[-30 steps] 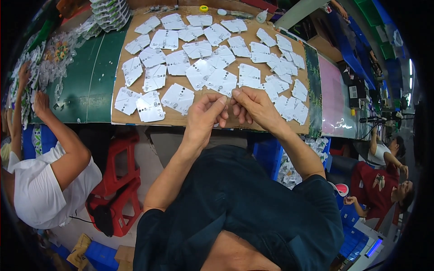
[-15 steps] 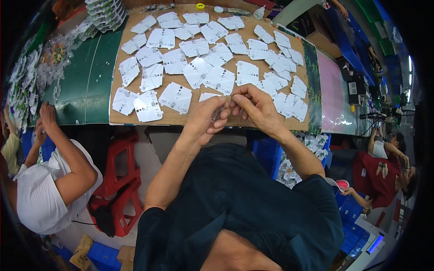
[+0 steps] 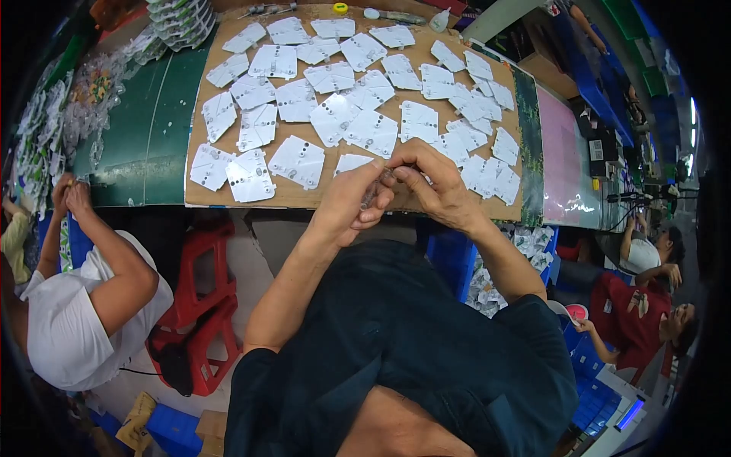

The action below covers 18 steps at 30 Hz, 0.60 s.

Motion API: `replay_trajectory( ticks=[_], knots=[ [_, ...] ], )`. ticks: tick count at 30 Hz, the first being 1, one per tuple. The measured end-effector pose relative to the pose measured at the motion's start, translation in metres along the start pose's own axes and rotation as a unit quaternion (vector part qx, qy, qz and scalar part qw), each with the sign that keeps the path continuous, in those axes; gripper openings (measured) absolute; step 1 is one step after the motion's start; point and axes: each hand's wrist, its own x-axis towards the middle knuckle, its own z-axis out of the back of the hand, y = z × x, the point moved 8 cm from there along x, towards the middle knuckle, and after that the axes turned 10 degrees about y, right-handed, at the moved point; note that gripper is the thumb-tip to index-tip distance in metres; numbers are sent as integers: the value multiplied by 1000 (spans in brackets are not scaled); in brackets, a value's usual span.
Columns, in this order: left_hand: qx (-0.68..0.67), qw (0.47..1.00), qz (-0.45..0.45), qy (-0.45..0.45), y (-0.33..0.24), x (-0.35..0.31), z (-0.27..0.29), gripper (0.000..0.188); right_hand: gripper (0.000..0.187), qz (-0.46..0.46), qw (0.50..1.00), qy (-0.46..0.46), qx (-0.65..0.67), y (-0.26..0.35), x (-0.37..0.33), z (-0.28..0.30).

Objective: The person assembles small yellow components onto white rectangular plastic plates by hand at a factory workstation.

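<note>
Both my hands meet over the front edge of the cardboard sheet (image 3: pixel 312 199), fingertips almost touching. In the curled fingers of my left hand (image 3: pixel 346 202) lie small, brownish, see-through pieces (image 3: pixel 370 196), too small to name. My right hand (image 3: pixel 438 190) is closed in a pinch beside them, and whatever it grips is hidden by the fingers. Around and beyond my hands, many flat white plastic panels (image 3: pixel 297 161) with small round fittings are spread over the cardboard. One white panel (image 3: pixel 350 163) lies partly covered by my left hand.
Clear plastic parts (image 3: pixel 95 99) and green-white pieces (image 3: pixel 34 145) are heaped at the left, near stacked white parts (image 3: pixel 179 23). At the back stand a small bottle (image 3: pixel 439 20) and a yellow tape roll (image 3: pixel 340 8). A co-worker (image 3: pixel 84 305) sits left by red stools (image 3: pixel 202 286). A blue bin (image 3: pixel 451 255) sits below right.
My hands stay in nearly the same place, with the fingers shifting slightly around the small pieces. The co-worker's hands at the left have drawn together.
</note>
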Motion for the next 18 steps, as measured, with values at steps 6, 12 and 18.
replay_trajectory(
  ticks=[6, 12, 18],
  knots=[
    [98, 992, -78, -26, -10, -3, 0, 29, 17, -180, 947, 18, 267, -32, -12, -10],
    [155, 975, -128, -95, -15, -1, 2, 22, 24, -244, 898, -21, 366, -43, -16, -23],
    [177, 958, -182, -131, -18, -7, 8, 22, 24, -236, 924, -55, 296, -46, -16, -19]
  ],
)
